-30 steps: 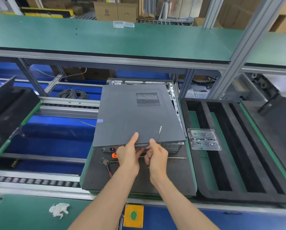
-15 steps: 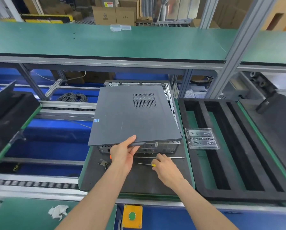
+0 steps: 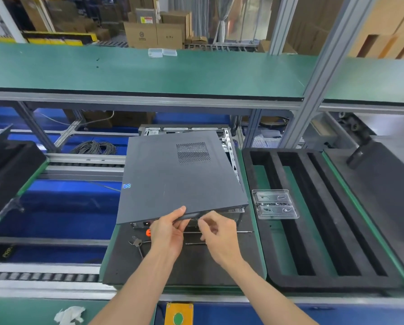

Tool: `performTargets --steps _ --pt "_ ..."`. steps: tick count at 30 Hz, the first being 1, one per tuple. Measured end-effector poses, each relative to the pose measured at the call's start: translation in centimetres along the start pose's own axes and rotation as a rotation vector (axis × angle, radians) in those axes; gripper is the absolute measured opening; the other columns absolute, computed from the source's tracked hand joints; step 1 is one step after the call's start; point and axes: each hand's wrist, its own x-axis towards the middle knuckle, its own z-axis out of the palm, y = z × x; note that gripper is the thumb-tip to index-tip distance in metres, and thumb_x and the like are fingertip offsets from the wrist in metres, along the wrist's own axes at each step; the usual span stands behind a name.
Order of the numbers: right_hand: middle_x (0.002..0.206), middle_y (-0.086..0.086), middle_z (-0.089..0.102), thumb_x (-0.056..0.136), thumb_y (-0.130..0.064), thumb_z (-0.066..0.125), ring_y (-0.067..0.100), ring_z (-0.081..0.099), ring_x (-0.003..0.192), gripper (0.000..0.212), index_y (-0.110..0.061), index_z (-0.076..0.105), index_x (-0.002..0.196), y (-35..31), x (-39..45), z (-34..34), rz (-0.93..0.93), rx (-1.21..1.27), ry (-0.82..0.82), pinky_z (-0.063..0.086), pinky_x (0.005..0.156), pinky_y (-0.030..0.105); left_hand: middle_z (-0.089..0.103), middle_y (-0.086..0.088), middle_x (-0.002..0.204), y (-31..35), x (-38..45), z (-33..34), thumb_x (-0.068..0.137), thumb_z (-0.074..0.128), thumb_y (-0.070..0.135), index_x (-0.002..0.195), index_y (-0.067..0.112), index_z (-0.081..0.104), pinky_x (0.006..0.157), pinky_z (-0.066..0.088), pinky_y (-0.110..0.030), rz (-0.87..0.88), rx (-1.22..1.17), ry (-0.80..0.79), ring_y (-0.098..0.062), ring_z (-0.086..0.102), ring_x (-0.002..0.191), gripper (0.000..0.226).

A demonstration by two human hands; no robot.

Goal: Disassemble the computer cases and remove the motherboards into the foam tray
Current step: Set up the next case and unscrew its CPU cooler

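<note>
Head view: the side panel [image 3: 177, 177] is raised at its near edge and skewed over the computer case [image 3: 229, 146], which rests on the counter's dark mat [image 3: 219, 266]. The edge is pinched by the left hand [image 3: 167, 233]; the right hand [image 3: 219, 235], fingers curled, is seen beside it, its hold unclear. Cover removal is judged under way; lifting clear is required next. The foam tray [image 3: 273, 174] lies just right.
</note>
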Motion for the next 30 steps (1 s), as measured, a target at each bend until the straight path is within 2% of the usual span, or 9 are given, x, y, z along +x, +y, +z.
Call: performTargets --steps 1,5,10,16,19,21,25,27,30 --pt "0.079 -0.012 0.060 0.087 -0.019 0.062 0.010 0.058 0.068 0.003 -0.020 0.061 0.089 -0.4 0.0 -0.2 -0.097 -0.088 0.053 0.050 0.064 0.028 0.072 -0.016 0.090 -0.1 -0.1 0.0 0.080 0.067 -0.015 0.095 -0.005 0.066 0.071 0.063 -0.031 0.008 -0.007 0.002 -0.027 0.075 0.082 0.018" --pt "0.120 0.003 0.051 0.069 -0.009 0.060 0.023 0.048 0.108 0.051 -0.014 0.052 0.119 -1.6 2.0 -1.5 -0.433 -0.629 0.221 0.037 0.090 0.032 0.073 -0.015 0.082 0.4 -0.3 0.2 0.078 0.068 -0.014 0.072 -0.002 0.070 0.061 0.060 -0.028 0.018 0.003 -0.017 -0.027 0.075 0.076 0.014" --pt "0.151 0.010 0.038 0.060 -0.017 0.070 0.031 0.036 0.139 0.096 -0.015 0.033 0.149 -3.5 5.2 -2.7 -0.449 -0.950 -0.077 0.032 0.111 0.042 0.076 -0.016 0.088 1.0 -0.5 1.6 0.075 0.068 -0.017 0.082 -0.002 0.071 0.062 0.060 -0.031 0.076 -0.004 -0.085 -0.028 0.075 0.079 0.017" --pt "0.159 0.013 0.030 0.067 -0.033 0.075 0.036 0.027 0.146 0.101 -0.016 0.025 0.153 -4.7 6.7 -4.8 -0.373 -1.151 -0.186 0.034 0.111 0.053 0.076 -0.015 0.094 2.1 -1.0 4.7 0.070 0.072 -0.016 0.096 0.001 0.071 0.062 0.060 -0.032 0.137 0.100 -0.197 -0.027 0.075 0.080 0.032" --pt "0.156 0.020 0.033 0.082 -0.025 0.073 0.042 0.034 0.142 0.087 -0.009 0.026 0.153 -5.2 6.8 -6.5 -0.349 -1.302 -0.146 0.043 0.103 0.054 0.076 -0.014 0.093 1.8 -1.9 6.6 0.071 0.072 -0.016 0.098 0.000 0.070 0.059 0.059 -0.030 0.148 0.181 -0.257 -0.025 0.075 0.076 0.032" --pt "0.146 0.023 0.048 0.088 -0.017 0.068 0.042 0.050 0.131 0.066 -0.003 0.041 0.147 -5.5 6.3 -7.8 -0.345 -1.415 -0.081 0.052 0.094 0.052 0.075 -0.013 0.089 1.4 -2.4 8.1 0.071 0.072 -0.016 0.092 0.003 0.073 0.054 0.057 -0.028 0.166 0.243 -0.310 -0.024 0.074 0.071 0.027" --pt "0.121 0.018 0.068 0.077 -0.013 0.079 0.033 0.070 0.104 0.056 0.000 0.062 0.128 -5.4 5.6 -11.2 -0.306 -1.536 0.047 0.061 0.072 0.042 0.073 -0.010 0.076 -0.1 -3.3 12.2 0.074 0.073 -0.013 0.068 0.012 0.076 0.052 0.056 -0.028 0.196 0.347 -0.452 -0.023 0.071 0.065 0.025" --pt "0.108 0.015 0.073 0.070 -0.013 0.083 0.028 0.073 0.088 0.052 0.001 0.068 0.119 -5.6 5.5 -13.5 -0.284 -1.551 0.108 0.058 0.058 0.035 0.074 -0.011 0.076 -1.3 -3.8 14.4 0.078 0.075 -0.008 0.069 0.011 0.074 0.057 0.058 -0.030 0.206 0.393 -0.518 -0.025 0.073 0.068 0.020" --pt "0.076 0.006 0.070 0.058 -0.013 0.086 0.020 0.065 0.055 0.041 -0.003 0.073 0.095 -6.9 5.4 -17.3 -0.193 -1.549 0.159 0.041 0.039 0.025 0.077 -0.015 0.097 -3.1 -4.6 17.2 0.084 0.077 0.010 0.091 0.005 0.077 0.075 0.061 -0.035 0.129 0.449 -0.676 -0.027 0.075 0.088 0.007"
